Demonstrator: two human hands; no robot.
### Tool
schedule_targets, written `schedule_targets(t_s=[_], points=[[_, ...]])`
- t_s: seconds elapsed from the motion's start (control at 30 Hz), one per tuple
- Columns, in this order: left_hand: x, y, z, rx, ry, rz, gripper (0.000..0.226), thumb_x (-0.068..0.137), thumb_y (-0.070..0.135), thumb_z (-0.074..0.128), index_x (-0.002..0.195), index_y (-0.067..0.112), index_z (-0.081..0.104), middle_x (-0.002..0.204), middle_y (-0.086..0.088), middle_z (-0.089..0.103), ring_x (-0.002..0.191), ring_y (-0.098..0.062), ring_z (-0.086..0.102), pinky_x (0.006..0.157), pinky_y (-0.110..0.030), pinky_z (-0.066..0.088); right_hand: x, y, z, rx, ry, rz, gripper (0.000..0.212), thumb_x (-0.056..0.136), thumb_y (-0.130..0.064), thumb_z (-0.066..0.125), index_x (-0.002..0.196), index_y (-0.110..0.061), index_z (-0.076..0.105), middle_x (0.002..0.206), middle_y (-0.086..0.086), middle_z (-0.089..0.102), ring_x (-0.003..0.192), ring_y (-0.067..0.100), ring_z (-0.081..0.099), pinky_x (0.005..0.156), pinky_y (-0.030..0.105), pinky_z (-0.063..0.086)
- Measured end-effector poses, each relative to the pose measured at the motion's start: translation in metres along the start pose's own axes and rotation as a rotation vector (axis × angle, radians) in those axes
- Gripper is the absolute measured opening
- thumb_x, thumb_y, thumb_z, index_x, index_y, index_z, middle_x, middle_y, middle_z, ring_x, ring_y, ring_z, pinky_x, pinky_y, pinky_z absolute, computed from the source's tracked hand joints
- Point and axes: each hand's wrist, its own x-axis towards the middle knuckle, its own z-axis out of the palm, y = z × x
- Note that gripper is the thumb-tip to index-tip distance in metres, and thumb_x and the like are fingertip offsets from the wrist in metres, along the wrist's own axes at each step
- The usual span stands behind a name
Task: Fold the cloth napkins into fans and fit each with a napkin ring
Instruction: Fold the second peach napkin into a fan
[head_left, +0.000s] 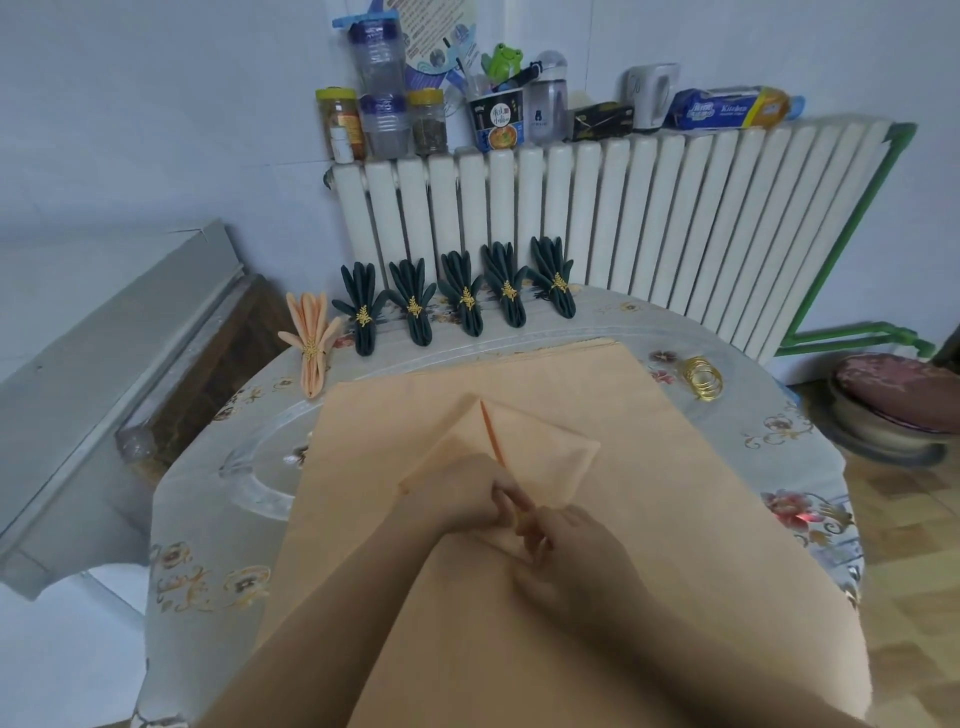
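A home: radiator (597, 228); floral-clothed table (208, 561).

- Two bare forearms visible, entering from the bottom edge of the head view.
- No sleeves, cuffs or gloves within view.
- Left hand (457, 493): bare; no ring, watch or bracelet seen.
- Right hand (576, 551): bare; no ring, watch or bracelet seen.
- Fingernails short and unpainted where visible.
- Upper arms and clothing out of view.

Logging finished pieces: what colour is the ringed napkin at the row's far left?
Peach-orange napkin, best seen in the head view.
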Motion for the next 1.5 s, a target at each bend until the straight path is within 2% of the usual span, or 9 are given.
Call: schedule_targets(t_s=[0.2,0.57,0.67,0.8,1.1,1.2,1.3,1.4,1.5], points=[[-0.012,0.006,0.004,0.024,0.078,0.068,0.035,0.088,0.011,0.048,0.115,0.022,0.068,0.115,0.001,0.067,0.104,-0.012,0.055,0.063,-0.002,0.028,0.009,0.001,0.011,-0.253,0.181,-0.308,0.018,0.070,-0.019,0.045,0.081,-0.009,0.056,0.058,0.004,0.059,0.048,0.023,0.055,0.040,0.021,0.040],[-0.019,0.026,0.049,0.215,0.294,0.173,0.023,0.090,0.036,0.053,0.111,0.029,0.058,0.136,0.002,0.032,0.128,-0.017,0.024,0.103,-0.028,0.013,-0.013,0.066,-0.052,-0.303,-0.091,-0.275,0.013,0.070,-0.010,0.056,0.076,-0.021,0.056,0.076,-0.005,0.057,0.069,0.017,0.056,0.064,0.020,0.031],[-0.015,0.022,0.061,0.240,0.246,0.212,0.042,0.088,0.041,0.032,0.119,0.018,0.050,0.152,-0.004,0.023,0.142,-0.018,0.012,0.113,-0.029,-0.001,-0.021,0.060,-0.049,-0.250,-0.109,-0.233,0.023,0.076,-0.022,0.043,0.090,-0.018,0.061,0.096,0.000,0.065,0.088,0.022,0.063,0.079,0.022,0.042],[-0.008,0.015,0.073,0.287,0.217,0.208,0.090,0.074,0.055,-0.002,0.147,0.009,0.023,0.159,-0.001,0.013,0.146,-0.011,-0.002,0.117,-0.032,-0.011,-0.031,0.053,-0.019,-0.277,-0.086,-0.131,0.056,0.099,-0.042,0.022,0.129,-0.008,0.056,0.131,0.007,0.057,0.122,0.020,0.053,0.106,0.022,0.023],[-0.049,-0.059,0.059,0.336,0.200,0.057,0.112,0.051,0.075,-0.041,0.147,0.028,-0.011,0.150,0.015,-0.019,0.140,-0.002,-0.020,0.112,-0.021,-0.017,-0.034,0.048,-0.013,-0.369,-0.193,-0.050,0.062,0.101,-0.038,0.006,0.131,-0.015,0.055,0.131,-0.001,0.058,0.122,0.012,0.053,0.107,0.025,0.015],[-0.057,-0.060,0.055,0.406,0.263,0.076,0.105,0.068,0.073,-0.029,0.151,0.021,0.008,0.152,0.009,-0.009,0.144,-0.012,-0.012,0.108,-0.025,-0.024,-0.030,0.048,-0.014,-0.375,-0.142,-0.075,0.065,0.101,-0.038,0.005,0.124,-0.017,0.062,0.124,-0.002,0.063,0.116,0.013,0.058,0.109,0.025,0.015],[-0.061,-0.039,0.048,0.428,0.316,0.187,0.053,0.090,0.036,0.029,0.121,0.012,0.064,0.135,-0.006,0.055,0.129,-0.024,0.048,0.114,-0.033,0.003,-0.026,0.046,-0.012,-0.387,-0.046,-0.134,0.071,0.101,-0.039,0.003,0.114,-0.018,0.069,0.115,-0.002,0.068,0.109,0.014,0.063,0.104,0.027,0.027],[-0.066,-0.020,0.059,0.223,0.288,0.279,0.058,0.089,0.032,0.027,0.139,0.009,0.046,0.143,-0.006,0.046,0.135,-0.017,0.040,0.113,-0.016,0.005,-0.021,0.046,-0.014,-0.391,0.010,-0.204,0.069,0.101,-0.038,0.009,0.104,-0.015,0.074,0.104,-0.001,0.072,0.095,0.019,0.067,0.095,0.031,0.046],[-0.068,-0.025,0.072,0.137,0.309,0.292,0.056,0.092,0.034,0.027,0.145,0.019,0.035,0.146,-0.002,0.041,0.136,-0.017,0.032,0.110,-0.013,0.009,-0.017,0.045,-0.017,-0.256,-0.027,-0.252,0.042,0.091,-0.032,0.038,0.101,-0.009,0.072,0.101,0.003,0.069,0.090,0.023,0.064,0.095,0.027,0.037]])
